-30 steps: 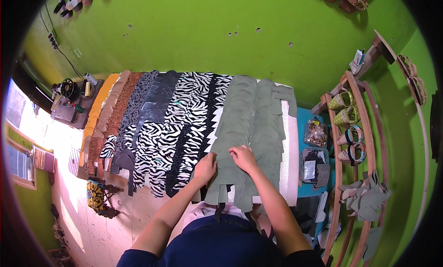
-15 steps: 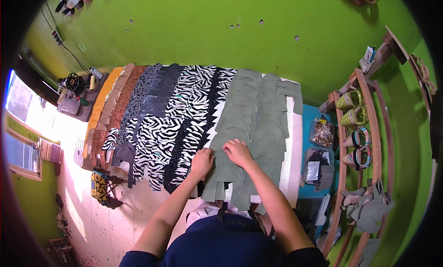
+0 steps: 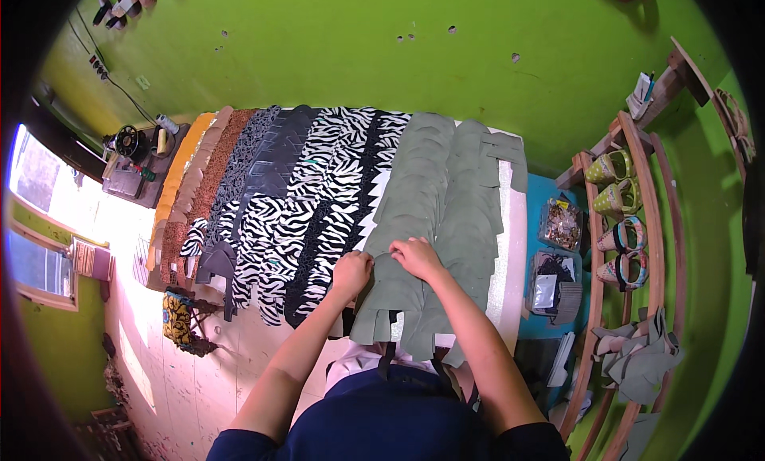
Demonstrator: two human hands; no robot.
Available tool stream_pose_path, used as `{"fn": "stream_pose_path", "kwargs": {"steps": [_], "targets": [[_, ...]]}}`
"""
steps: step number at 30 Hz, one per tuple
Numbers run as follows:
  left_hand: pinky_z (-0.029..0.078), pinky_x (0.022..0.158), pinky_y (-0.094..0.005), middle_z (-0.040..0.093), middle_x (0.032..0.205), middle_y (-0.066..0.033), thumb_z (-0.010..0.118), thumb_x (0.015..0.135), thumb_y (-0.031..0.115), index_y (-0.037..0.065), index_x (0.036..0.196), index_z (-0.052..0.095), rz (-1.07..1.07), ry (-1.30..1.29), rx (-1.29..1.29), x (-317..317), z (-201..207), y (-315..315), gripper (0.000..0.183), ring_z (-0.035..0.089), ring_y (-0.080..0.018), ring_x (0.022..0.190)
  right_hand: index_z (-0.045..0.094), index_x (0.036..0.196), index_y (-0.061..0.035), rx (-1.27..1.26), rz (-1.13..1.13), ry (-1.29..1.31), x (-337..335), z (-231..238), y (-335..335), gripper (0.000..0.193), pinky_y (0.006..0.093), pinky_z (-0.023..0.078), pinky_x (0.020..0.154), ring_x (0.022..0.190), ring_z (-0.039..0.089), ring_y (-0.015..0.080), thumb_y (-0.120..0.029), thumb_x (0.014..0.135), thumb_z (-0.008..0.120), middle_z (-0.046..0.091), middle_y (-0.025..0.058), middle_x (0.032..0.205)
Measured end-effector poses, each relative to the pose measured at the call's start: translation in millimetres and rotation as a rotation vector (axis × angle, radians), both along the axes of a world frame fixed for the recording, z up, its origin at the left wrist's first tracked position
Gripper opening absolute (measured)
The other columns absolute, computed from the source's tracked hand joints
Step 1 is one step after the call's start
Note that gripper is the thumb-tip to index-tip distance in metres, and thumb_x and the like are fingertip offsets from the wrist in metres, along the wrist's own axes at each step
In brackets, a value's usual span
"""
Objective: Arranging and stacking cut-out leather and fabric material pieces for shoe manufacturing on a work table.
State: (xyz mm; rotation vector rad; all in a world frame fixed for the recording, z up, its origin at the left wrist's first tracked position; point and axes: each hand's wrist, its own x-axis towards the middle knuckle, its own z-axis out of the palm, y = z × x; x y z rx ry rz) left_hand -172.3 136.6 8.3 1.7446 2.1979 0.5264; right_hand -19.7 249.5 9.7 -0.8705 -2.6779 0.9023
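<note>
Overlapping grey-green cut pieces (image 3: 466,214), of leather or a similar sheet, lie in two long rows on the table (image 3: 510,258). My left hand (image 3: 353,271) is closed at the left edge of the nearer row, fingers curled on one flat piece (image 3: 382,274). Just to its right, my right hand (image 3: 417,258) bends over the top of the same row, its thumb and fingertips gripping the piece's upper edge. The fingertips are partly hidden. Left of my left hand run rows of zebra-print pieces (image 3: 263,230) and black textured pieces (image 3: 319,254).
Further left are brown pieces (image 3: 183,214) and yellow pieces (image 3: 171,174), then a sewing machine (image 3: 131,154). At right stand plastic boxes (image 3: 560,224) on a blue surface and a wooden rack (image 3: 629,190) with shoes. A patterned stool (image 3: 179,317) stands at lower left.
Both hands have shifted slightly, staying on the near part of the left grey-green row. The whole view has moved a little; the rows look unchanged.
</note>
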Motion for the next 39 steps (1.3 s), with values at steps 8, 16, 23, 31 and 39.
{"fn": "stream_pose_path", "kwargs": {"steps": [8, 16, 23, 31, 39], "targets": [[0.047, 0.065, -0.0382, 0.06, 0.076, -0.0116, 0.059, 0.076, 0.019, 0.005, 0.079, 0.059, 0.028, -0.029, -0.032, -2.4, 3.3, 3.9, 0.014, 0.059, -0.0278, 0.074, 0.058, 0.089, -0.0117, 0.023, -0.03, -0.038, 2.8, 1.9, -2.0, 0.016, 0.0355, 0.039, 0.078, 0.084, 0.055, 0.0203, -0.022, 0.078, 0.06, 0.062, 0.001, 0.075], [0.046, 0.063, -0.0397, 0.056, 0.074, -0.0121, 0.057, 0.078, 0.019, 0.006, 0.084, 0.057, 0.028, 0.058, 0.085, -10.8, 5.1, 5.3, 0.015, 0.057, -0.0293, 0.072, 0.058, 0.091, -0.0116, 0.22, -0.31, 0.115, 3.6, -4.5, 4.4, 0.018, 0.0378, 0.038, 0.077, 0.089, 0.052, 0.0223, -0.022, 0.077, 0.06, 0.059, 0.0029, 0.091], [0.046, 0.065, -0.039, 0.055, 0.081, -0.0109, 0.057, 0.077, 0.016, 0.006, 0.083, 0.057, 0.036, 0.002, 0.091, -10.0, 5.4, 10.5, 0.011, 0.056, -0.0286, 0.074, 0.059, 0.092, -0.0115, 0.12, -0.247, 0.009, -6.5, -7.6, 8.8, 0.017, 0.038, 0.038, 0.076, 0.089, 0.053, 0.0222, -0.018, 0.076, 0.059, 0.059, 0.0026, 0.089], [0.046, 0.066, -0.0381, 0.055, 0.082, -0.0101, 0.058, 0.077, 0.016, 0.006, 0.085, 0.058, 0.038, -0.002, 0.086, -12.0, 5.0, 14.5, 0.013, 0.057, -0.0282, 0.075, 0.063, 0.081, -0.0149, 0.159, -0.205, 0.037, -12.6, 0.0, 15.0, 0.007, 0.0384, 0.037, 0.076, 0.086, 0.054, 0.0208, -0.018, 0.077, 0.058, 0.06, 0.0012, 0.083], [0.046, 0.066, -0.037, 0.057, 0.08, -0.0093, 0.059, 0.077, 0.017, 0.006, 0.081, 0.059, 0.004, -0.006, 0.085, -10.8, 8.1, 19.1, 0.012, 0.057, -0.0268, 0.075, 0.065, 0.078, -0.0153, 0.085, -0.124, -0.081, -13.4, 3.8, 24.7, 0.007, 0.0396, 0.036, 0.078, 0.084, 0.055, 0.0207, -0.017, 0.076, 0.058, 0.061, 0.0002, 0.082]]}}
